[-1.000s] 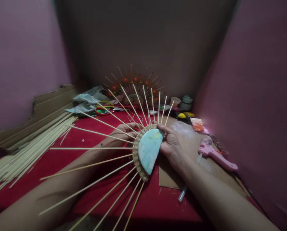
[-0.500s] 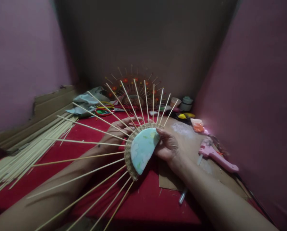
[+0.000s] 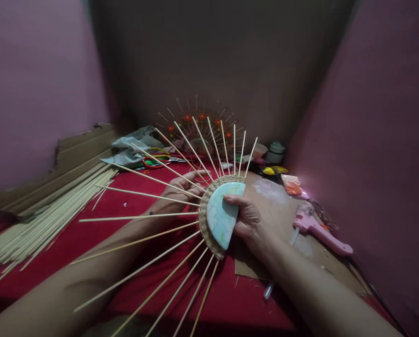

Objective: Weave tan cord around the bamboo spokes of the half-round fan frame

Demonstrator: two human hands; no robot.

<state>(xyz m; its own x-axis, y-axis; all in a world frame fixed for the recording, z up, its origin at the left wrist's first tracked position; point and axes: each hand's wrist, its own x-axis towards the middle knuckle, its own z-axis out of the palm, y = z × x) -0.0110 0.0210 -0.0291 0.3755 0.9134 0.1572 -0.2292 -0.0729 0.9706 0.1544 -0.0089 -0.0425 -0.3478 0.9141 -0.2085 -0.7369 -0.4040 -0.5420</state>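
Note:
My right hand [image 3: 248,217] grips a half-round woven piece by its straight edge, thumb laid on the pale blue patterned face [image 3: 221,213]. A braided tan rim [image 3: 203,217] runs round the curve. Thin wooden sticks [image 3: 139,216] fan outward from that rim, upward, leftward and down toward me. Behind the upper left sticks is my left hand [image 3: 184,187], its fingers bent together near the rim. A thin looped strand [image 3: 205,172] shows at its fingertips and seems pinched there; the sticks partly hide the grip.
Loose sticks [image 3: 65,220] lie on the red cloth [image 3: 142,285] at left, beside cardboard [image 3: 83,152]. Scissors [image 3: 156,161] and a flower-decorated fan-shaped piece [image 3: 195,121] are at the back. A pink glue gun [image 3: 321,231] rests on a board [image 3: 276,206] at right.
The woven piece has shifted right and turned slightly clockwise. My right thumb now reaches farther across the blue face. The left hand stays behind the sticks.

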